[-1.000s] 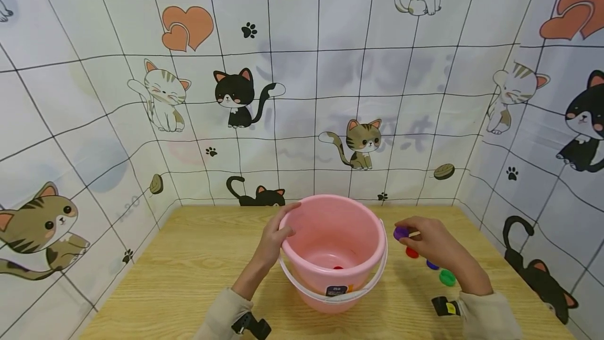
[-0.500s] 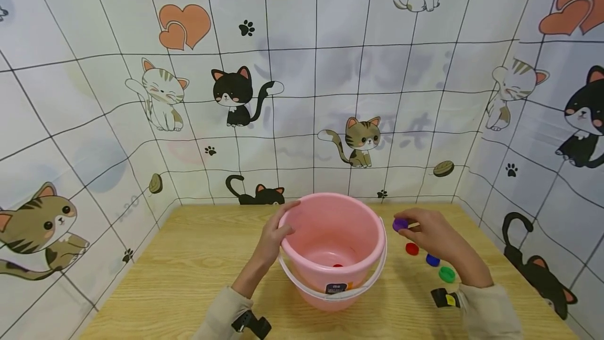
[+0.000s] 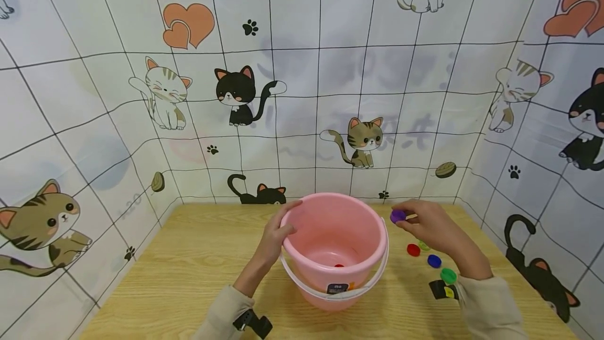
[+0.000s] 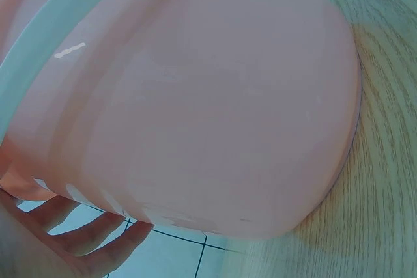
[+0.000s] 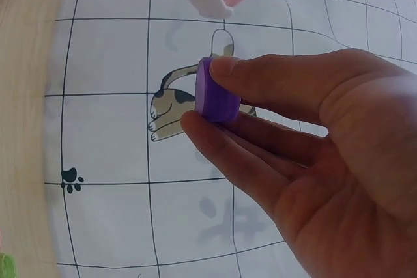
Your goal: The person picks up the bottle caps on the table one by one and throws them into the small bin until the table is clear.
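A pink bucket (image 3: 316, 277) stands upright on the table, its white handle (image 3: 356, 293) hanging down in front. My left hand (image 3: 271, 237) grips its left rim, thumb inside and fingers outside; the left wrist view has those fingers (image 4: 107, 242) against the pink wall. To the right of the bucket, my right hand (image 3: 431, 227) pinches a purple bottle cap (image 3: 397, 216) above the table. In the right wrist view, thumb and fingertips hold this purple cap (image 5: 218, 92) by its edges. Something small and red (image 3: 338, 265) lies inside the bucket, mostly hidden by the front rim.
Below the right hand lie a red cap (image 3: 413, 250), a blue cap (image 3: 434, 261), a green cap (image 3: 448, 276) and a partly hidden light green cap (image 3: 423, 245). A cat-patterned sheet (image 3: 302, 77) surrounds the wooden table (image 3: 203, 256) at the back and sides.
My right hand has risen and moved slightly away from me with the purple cap, bringing the light green cap into sight. The left hand and the bucket stay put.
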Action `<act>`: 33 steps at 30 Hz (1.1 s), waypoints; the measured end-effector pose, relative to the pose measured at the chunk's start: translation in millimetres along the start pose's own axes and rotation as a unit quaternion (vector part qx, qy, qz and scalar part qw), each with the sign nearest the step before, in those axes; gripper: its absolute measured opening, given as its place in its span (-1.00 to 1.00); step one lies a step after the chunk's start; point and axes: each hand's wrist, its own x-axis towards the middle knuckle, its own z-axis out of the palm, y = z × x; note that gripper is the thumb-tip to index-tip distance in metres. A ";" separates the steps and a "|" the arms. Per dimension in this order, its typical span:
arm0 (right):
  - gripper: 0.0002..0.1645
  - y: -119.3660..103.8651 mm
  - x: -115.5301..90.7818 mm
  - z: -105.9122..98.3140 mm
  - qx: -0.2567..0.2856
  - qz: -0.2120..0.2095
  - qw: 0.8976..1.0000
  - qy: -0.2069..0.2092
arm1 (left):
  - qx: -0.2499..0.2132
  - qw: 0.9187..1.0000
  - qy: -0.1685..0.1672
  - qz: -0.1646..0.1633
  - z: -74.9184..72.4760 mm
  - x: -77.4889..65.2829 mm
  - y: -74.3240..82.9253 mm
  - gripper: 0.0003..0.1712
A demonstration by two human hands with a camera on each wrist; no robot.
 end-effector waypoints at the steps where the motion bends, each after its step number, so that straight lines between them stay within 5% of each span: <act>1: -0.61 -0.8 0.8 -0.7 -0.003 0.000 1.000 -0.001 | 0.001 1.000 0.000 0.000 0.1 0.0 -0.1 -0.27; 33: -0.60 -42.8 33.6 -29.8 -0.043 -0.060 0.997 0.006 | -0.007 1.000 0.004 -0.006 0.5 0.2 -1.1 -0.27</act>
